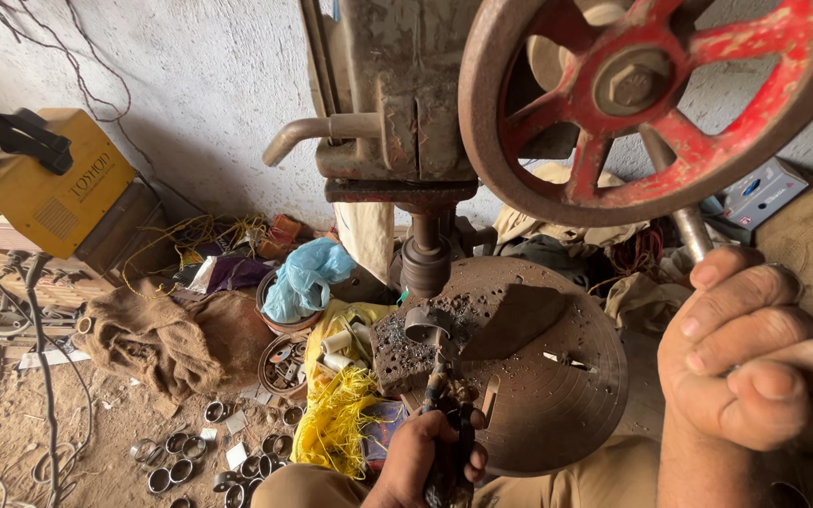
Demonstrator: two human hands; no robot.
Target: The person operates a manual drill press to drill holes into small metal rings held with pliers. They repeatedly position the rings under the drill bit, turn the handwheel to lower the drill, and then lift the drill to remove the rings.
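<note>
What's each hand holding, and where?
Left hand: tongs by their handles, gripping a metal ring. Right hand: press lever, lower end.

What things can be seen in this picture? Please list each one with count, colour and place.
press machine: one, grey-brown, top centre
handwheel: one, red and rusty, top right
round table: one, rusty, under the spindle
metal ring: one, grey, on a block under the spindle
tongs: one, dark, gripping the ring
welding machine: one, yellow, left
plastic bag: one, blue, in a bowl
loose rings: many, grey, on the floor
left hand: holds the tongs
right hand: closed on the lever
</note>
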